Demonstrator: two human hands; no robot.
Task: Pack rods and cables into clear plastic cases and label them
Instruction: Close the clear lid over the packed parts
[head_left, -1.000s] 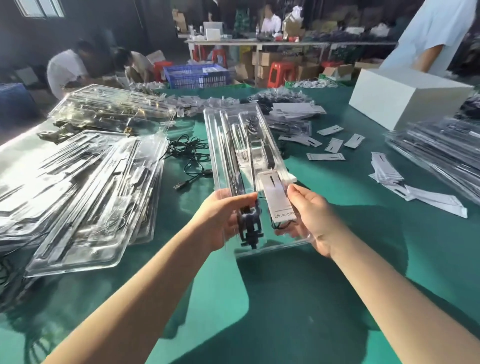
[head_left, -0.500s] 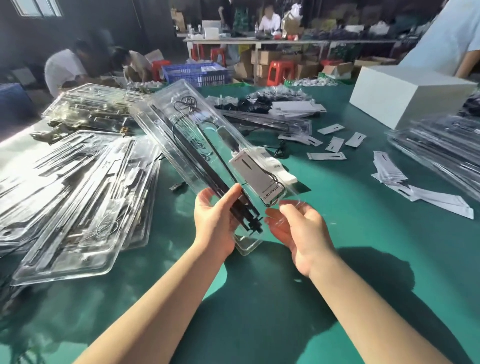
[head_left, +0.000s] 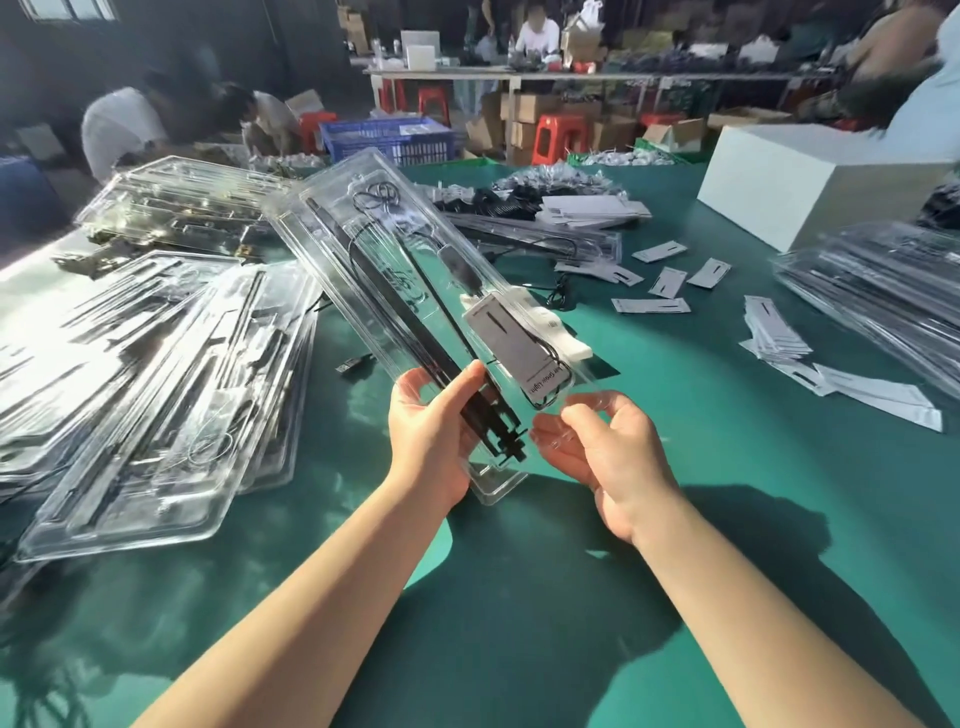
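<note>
A long, glossy clear plastic clamshell case (head_left: 415, 291) hangs tilted above the smooth green table (head_left: 675, 519), its far end leaning up and to the left. Inside lie thin black rods (head_left: 410, 332), a looped black cable (head_left: 382, 200) and a flat white rectangular label card (head_left: 519, 353) with a dark slot. The left hand (head_left: 431, 431) grips the case's near end, thumb pressed across the front over the rods, fingers wrapped behind. The right hand (head_left: 608, 447) pinches the case's near right corner between curled fingers and thumb. Shiny stacked clear cases (head_left: 145, 374) lie at the left; loose white cards (head_left: 779, 338) scatter at the right
</note>
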